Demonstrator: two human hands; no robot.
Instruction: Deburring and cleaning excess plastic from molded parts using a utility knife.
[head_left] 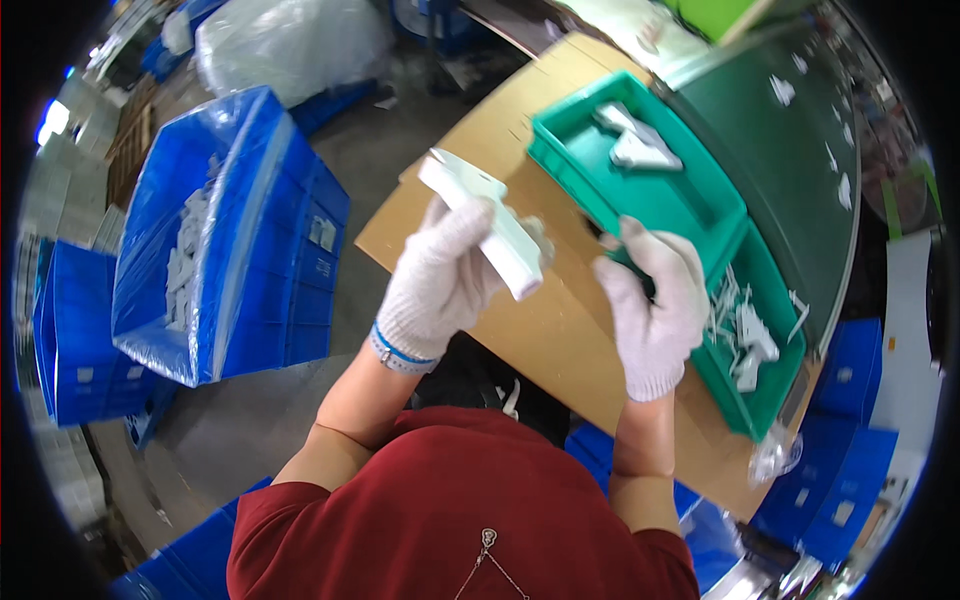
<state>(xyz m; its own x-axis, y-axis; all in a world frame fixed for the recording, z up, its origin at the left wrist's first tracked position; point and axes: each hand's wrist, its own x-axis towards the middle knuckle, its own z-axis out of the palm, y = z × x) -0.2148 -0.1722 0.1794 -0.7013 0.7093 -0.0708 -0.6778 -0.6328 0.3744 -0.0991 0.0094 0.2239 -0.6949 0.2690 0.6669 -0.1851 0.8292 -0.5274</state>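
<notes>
My left hand [445, 255], in a white knit glove, is closed around a long white plastic part [485, 222]. The part is held tilted above the cardboard, its far end pointing up and to the left. To the right, my gloved right hand [660, 305] is raised over the cardboard near the green trays. Its fingers are curled, and a small dark thing shows between thumb and fingers; what it is I cannot make out. White plastic pieces [645, 150] lie in the far green tray [700, 205]. Smaller white bits [755, 335] lie in the near green tray [765, 410].
A cardboard sheet [540, 350] covers the worktop. Beyond the trays runs a dark green belt [800, 190] with scattered white scraps. At left stands a blue crate [310, 270] lined with clear plastic, holding many white parts. More blue crates [835, 480] stand at lower right.
</notes>
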